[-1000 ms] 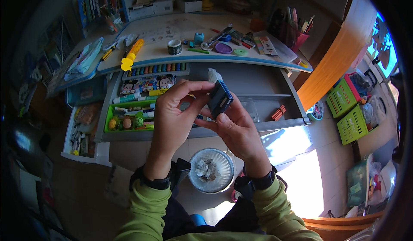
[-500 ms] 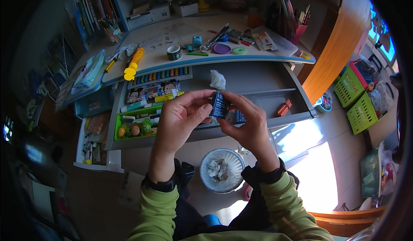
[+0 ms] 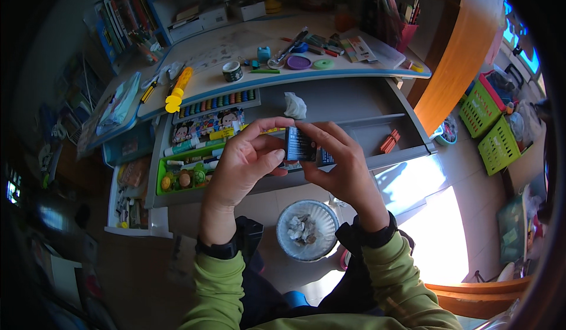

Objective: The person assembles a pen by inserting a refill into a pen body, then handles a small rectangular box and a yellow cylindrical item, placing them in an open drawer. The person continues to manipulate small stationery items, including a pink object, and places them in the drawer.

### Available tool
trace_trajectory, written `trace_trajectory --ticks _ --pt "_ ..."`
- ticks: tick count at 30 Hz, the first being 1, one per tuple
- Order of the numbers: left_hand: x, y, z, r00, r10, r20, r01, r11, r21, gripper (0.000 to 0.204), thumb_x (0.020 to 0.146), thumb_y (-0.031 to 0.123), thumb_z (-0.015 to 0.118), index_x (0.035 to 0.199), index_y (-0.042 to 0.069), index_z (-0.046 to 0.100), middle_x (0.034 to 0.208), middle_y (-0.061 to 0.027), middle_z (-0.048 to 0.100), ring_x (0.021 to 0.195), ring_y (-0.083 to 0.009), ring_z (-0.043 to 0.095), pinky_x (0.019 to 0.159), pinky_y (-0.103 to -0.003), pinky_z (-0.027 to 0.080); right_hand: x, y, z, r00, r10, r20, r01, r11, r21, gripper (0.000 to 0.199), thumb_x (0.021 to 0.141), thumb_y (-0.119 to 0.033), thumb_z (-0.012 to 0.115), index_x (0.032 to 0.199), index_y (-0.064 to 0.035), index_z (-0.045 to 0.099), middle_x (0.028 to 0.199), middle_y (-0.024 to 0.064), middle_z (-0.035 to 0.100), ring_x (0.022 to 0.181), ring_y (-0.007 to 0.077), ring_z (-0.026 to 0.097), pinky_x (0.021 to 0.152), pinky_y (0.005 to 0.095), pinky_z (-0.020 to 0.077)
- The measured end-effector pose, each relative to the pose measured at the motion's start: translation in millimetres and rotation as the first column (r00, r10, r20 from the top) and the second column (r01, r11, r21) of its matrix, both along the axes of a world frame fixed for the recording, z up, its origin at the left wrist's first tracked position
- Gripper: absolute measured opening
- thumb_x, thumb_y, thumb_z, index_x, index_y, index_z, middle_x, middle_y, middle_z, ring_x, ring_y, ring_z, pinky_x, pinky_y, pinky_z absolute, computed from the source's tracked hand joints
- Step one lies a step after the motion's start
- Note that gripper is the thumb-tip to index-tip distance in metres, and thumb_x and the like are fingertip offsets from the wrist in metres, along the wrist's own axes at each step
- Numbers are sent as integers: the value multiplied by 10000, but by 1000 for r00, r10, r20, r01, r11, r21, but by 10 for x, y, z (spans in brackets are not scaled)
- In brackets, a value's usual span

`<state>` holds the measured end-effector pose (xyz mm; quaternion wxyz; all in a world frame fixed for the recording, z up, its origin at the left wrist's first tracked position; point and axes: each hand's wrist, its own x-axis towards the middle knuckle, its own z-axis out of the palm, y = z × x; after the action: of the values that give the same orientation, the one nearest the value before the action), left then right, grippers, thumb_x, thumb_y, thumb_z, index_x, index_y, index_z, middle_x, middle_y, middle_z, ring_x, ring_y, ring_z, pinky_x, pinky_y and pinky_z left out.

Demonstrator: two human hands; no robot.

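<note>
Between my two hands is a small dark box [image 3: 300, 145] with fine pale print on its face. My left hand [image 3: 243, 164] pinches its left side with thumb and fingers. My right hand [image 3: 344, 164] grips it from the right, index finger along the top and thumb near the lower edge. Both hands are above the front of an open grey drawer [image 3: 348, 97]. Another dark printed piece [image 3: 326, 158] shows partly behind my right fingers. Inside the drawer lie a crumpled white tissue [image 3: 295, 105] and a bundle of reddish-brown sticks [image 3: 390, 141].
A green tray [image 3: 162, 174] of markers and small toys fills the drawer's left part. Below stands a round bin [image 3: 284, 243] with crumpled paper. Tape, pens and lids lie on the desktop [image 3: 271, 41]. Green baskets [image 3: 498, 147] stand at the right.
The box has turned slightly, its printed face now more squarely toward me. Both hands keep their grip on it. The whole view has shifted a little.
</note>
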<state>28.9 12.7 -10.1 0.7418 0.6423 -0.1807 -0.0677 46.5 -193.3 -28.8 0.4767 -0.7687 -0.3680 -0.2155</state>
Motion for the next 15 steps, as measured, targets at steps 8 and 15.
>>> trace_trajectory --ticks 8,15 --pt "-2 -83 -24 998 -50 37 54 991 -125 548 820 -37 730 1296 42 471 1137 -92 644 1052 -143 638 879 -260 552 0 31 -5 988 138 -72 -111 951 290 610 729 -43 745 1304 -47 543 1137 130 616 970 244 645 822 336 545" --pt "47 -216 -110 976 57 210 -69 996 50 564 770 -11 792 1248 36 497 1143 -85 624 1056 -139 614 885 -284 541 -1 110 -69 991 130 -26 -110 918 381 608 745 -41 759 1297 -22 504 1228 117 617 1131 238 622 968 362 506"
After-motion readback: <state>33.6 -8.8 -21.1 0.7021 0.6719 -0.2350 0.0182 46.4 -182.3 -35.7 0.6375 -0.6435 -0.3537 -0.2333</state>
